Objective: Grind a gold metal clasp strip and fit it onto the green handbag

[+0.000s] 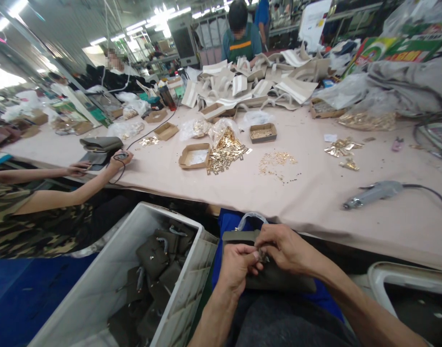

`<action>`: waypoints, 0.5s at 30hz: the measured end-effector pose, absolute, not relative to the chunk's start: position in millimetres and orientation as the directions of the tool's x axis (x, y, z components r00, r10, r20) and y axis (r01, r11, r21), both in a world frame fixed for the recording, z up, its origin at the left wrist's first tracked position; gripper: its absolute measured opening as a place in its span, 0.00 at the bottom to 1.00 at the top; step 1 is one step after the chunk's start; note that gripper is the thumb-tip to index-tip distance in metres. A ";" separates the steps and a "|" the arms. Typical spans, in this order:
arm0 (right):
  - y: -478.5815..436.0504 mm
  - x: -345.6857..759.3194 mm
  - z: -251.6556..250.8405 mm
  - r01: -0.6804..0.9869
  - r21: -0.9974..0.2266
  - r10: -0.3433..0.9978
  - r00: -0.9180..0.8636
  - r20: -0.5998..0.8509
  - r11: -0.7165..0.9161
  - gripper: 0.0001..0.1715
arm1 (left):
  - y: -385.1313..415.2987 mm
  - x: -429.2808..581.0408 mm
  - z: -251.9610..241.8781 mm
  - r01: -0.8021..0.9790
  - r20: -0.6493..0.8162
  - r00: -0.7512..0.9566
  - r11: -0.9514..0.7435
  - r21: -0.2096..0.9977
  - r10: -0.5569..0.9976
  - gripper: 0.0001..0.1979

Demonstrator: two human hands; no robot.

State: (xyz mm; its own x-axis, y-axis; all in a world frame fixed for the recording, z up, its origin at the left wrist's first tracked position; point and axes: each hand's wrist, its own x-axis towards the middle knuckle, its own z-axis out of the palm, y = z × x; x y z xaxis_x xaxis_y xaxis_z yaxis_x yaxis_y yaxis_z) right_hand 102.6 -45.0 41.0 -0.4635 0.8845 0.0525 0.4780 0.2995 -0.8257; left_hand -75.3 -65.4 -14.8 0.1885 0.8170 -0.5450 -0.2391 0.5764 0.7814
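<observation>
A dark olive handbag (289,277) with a plastic-wrapped handle (252,217) rests on my lap. Over its front, the fingertips of my left hand (239,265) and my right hand (282,246) meet. Both hands are closed in a pinch around a small metal clasp piece (264,257), mostly hidden by the fingers. Whether the piece is fixed to the bag I cannot tell. Beyond my right hand, a grey electric screwdriver (374,194) lies on the table.
The cloth-covered table (315,168) bears gold metal fittings (224,154), small loose parts (277,163) and cardboard boxes (194,156). A white bin (177,284) of olive bags stands at left. A co-worker's hand (120,159) holds a corded tool at left. Another person (240,38) works beyond pale bag pieces (242,84).
</observation>
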 end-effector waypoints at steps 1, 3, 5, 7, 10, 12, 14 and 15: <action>-43.4 101.6 41.4 0.487 -0.822 0.880 -0.474 0.036 0.296 0.19 | -66.0 -75.1 -15.0 -0.236 -0.543 0.183 0.573 0.785 0.820 0.15; -40.5 99.8 41.9 0.496 -0.818 0.868 -0.496 0.010 0.293 0.22 | -66.8 -74.5 -15.1 -0.227 -0.538 0.178 0.566 0.792 0.824 0.13; -37.8 98.2 41.6 0.509 -0.812 0.859 -0.511 -0.019 0.285 0.21 | -67.3 -74.3 -14.3 -0.223 -0.528 0.177 0.556 0.801 0.831 0.12; -35.5 96.3 40.2 0.543 -0.799 0.870 -0.490 -0.052 0.259 0.18 | -67.3 -74.7 -12.4 -0.230 -0.524 0.189 0.556 0.799 0.831 0.11; -33.8 93.3 35.6 0.573 -0.792 0.904 -0.422 -0.068 0.208 0.16 | -67.2 -76.0 -8.8 -0.262 -0.532 0.226 0.576 0.774 0.816 0.11; -34.2 91.4 31.7 0.560 -0.810 0.924 -0.378 -0.059 0.177 0.15 | -67.7 -75.8 -7.9 -0.282 -0.537 0.239 0.587 0.759 0.809 0.13; -36.4 89.5 27.9 0.546 -0.826 0.943 -0.327 -0.057 0.139 0.14 | -68.9 -74.3 -9.1 -0.285 -0.549 0.220 0.591 0.754 0.807 0.13; -38.4 88.7 26.0 0.541 -0.832 0.951 -0.304 -0.057 0.124 0.13 | -69.6 -73.2 -10.2 -0.281 -0.559 0.201 0.594 0.754 0.805 0.12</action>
